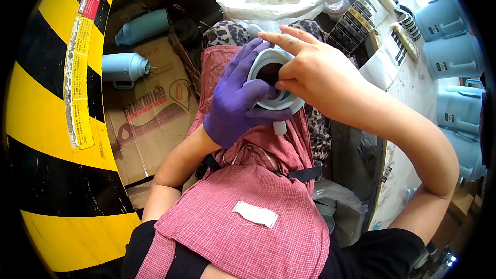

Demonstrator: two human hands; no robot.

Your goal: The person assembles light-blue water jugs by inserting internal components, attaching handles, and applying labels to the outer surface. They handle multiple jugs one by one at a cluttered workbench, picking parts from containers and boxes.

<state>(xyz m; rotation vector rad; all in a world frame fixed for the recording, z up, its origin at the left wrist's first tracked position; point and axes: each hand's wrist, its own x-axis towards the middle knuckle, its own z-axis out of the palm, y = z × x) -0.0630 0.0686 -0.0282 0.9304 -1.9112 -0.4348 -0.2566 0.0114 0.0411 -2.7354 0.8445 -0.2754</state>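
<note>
Our left hand (238, 101), gloved purple, grips the pale blue jug (274, 80), its mouth facing us. Our right hand (310, 72), fingers spread toward nine o'clock, covers its rim.

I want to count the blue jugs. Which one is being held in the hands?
The pale blue jug over the lap: the purple-gloved left hand grips it, the bare right hand reaches inside. The other jugs stand untouched on the table.

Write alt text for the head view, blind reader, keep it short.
A person seated in a red checked apron holds a pale blue jug body over their lap: the purple-gloved left hand grips its rim while the bare right hand reaches fingers into its opening. More pale blue jugs line a workbench at right; a yellow-and-black striped pillar stands at left.
</note>
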